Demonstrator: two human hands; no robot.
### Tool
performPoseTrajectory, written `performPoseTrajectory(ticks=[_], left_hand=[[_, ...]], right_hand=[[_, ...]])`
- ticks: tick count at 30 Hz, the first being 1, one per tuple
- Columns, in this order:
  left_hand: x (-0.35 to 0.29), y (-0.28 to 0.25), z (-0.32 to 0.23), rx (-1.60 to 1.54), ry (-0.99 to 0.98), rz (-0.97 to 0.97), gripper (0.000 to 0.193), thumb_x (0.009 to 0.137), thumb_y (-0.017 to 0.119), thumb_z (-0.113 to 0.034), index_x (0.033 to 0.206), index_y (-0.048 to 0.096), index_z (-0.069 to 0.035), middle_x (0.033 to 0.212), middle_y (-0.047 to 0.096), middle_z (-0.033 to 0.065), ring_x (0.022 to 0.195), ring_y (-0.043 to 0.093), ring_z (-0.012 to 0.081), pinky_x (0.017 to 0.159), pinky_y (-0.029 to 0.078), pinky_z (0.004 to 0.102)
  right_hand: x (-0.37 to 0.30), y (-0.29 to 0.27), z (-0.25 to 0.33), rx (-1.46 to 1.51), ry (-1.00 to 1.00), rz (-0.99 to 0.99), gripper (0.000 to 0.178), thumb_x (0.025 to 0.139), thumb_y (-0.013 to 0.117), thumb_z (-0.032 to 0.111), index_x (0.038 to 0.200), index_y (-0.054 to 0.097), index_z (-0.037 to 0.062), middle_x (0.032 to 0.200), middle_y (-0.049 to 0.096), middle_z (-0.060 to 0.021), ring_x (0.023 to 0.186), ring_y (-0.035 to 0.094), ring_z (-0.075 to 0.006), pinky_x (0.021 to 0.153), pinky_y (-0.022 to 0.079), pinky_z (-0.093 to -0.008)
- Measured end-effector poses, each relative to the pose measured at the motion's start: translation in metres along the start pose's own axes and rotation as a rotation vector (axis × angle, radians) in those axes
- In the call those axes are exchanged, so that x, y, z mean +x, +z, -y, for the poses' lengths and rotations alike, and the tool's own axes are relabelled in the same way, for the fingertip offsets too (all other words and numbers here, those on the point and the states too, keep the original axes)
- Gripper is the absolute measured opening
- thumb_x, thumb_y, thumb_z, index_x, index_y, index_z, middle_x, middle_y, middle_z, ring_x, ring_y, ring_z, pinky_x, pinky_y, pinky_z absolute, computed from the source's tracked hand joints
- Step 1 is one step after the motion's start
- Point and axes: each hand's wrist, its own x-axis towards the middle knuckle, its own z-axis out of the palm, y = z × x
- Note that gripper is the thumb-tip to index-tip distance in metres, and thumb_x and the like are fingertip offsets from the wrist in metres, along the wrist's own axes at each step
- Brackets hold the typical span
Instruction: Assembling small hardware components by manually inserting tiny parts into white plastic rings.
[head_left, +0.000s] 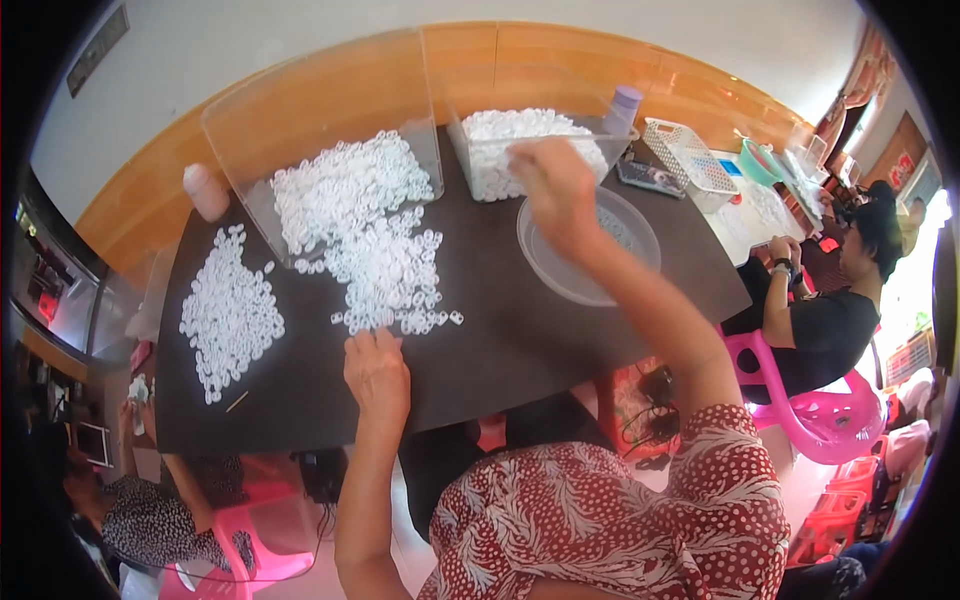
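Before the tipped clear bin (325,105), perhaps laid mouth-forward for reach, white pieces (385,262) spread to your left hand (378,372), fingers loosely bent; rightward of that bin, your right hand (558,195) curls its fingers by the bowl (578,284). Neither's hold is discernible.

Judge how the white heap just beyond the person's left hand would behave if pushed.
The white heap would probably spread rather than slide as one block, since its small pieces lie loose, with strays near the left hand. Single pieces are probably light, being small with openings through them. Rolling seems unlikely: edge pieces appear to lie flat on the table.
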Motion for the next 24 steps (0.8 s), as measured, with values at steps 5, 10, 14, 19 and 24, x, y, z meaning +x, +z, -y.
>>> performPoseTrajectory(ticks=[5,10,14,19,24], left_hand=[[0.01,0.006,0.0,-0.008,-0.074,0.149,0.016,0.075,0.068,-0.012,0.076,0.056,-0.002,0.081,0.053,0.0138,0.079,0.056,0.0314,0.064,0.048,0.0408],[0.019,0.008,0.0,0.058,-0.019,0.139,0.005,0.075,0.059,-0.003,0.073,0.054,-0.002,0.076,0.054,0.0152,0.074,0.058,0.0322,0.062,0.05,0.0416],[0.014,0.006,0.003,0.087,-0.029,0.13,0.005,0.077,0.055,-0.002,0.073,0.053,-0.003,0.077,0.054,0.0146,0.075,0.058,0.0324,0.062,0.05,0.0423],[0.007,-0.009,0.0,-0.23,-0.02,0.061,0.004,0.078,0.057,-0.001,0.075,0.055,-0.003,0.075,0.055,0.0148,0.073,0.057,0.0322,0.063,0.048,0.0386],[-0.011,-0.029,-0.017,-1.091,-0.655,0.181,0.009,0.083,0.062,-0.008,0.086,0.061,0.001,0.074,0.06,0.0033,0.06,0.054,0.0115,0.054,0.042,0.0227]], right_hand=[[0.062,-0.002,-0.083,-0.161,0.279,0.14,0.017,0.078,0.062,0.012,0.09,0.064,-0.0003,0.083,0.065,-0.0161,0.079,0.063,-0.0288,0.07,0.047,-0.0367],[0.057,-0.005,-0.097,-0.312,0.231,0.122,0.015,0.072,0.062,0.012,0.084,0.068,0.0033,0.082,0.065,-0.019,0.079,0.062,-0.0349,0.069,0.048,-0.0425],[0.016,-0.021,-0.072,-0.173,0.157,0.281,0.012,0.076,0.063,0.012,0.082,0.065,0.0026,0.079,0.064,-0.0142,0.077,0.061,-0.032,0.069,0.047,-0.0391],[-0.057,-0.057,-0.079,-0.189,0.073,0.582,0.006,0.071,0.064,0.01,0.075,0.064,0.0054,0.072,0.061,-0.0132,0.074,0.058,-0.0329,0.067,0.046,-0.0408],[-0.1,-0.068,-0.089,-0.143,0.16,0.739,0.004,0.069,0.061,0.008,0.072,0.062,0.0077,0.07,0.058,-0.0121,0.077,0.058,-0.0323,0.064,0.046,-0.044]])
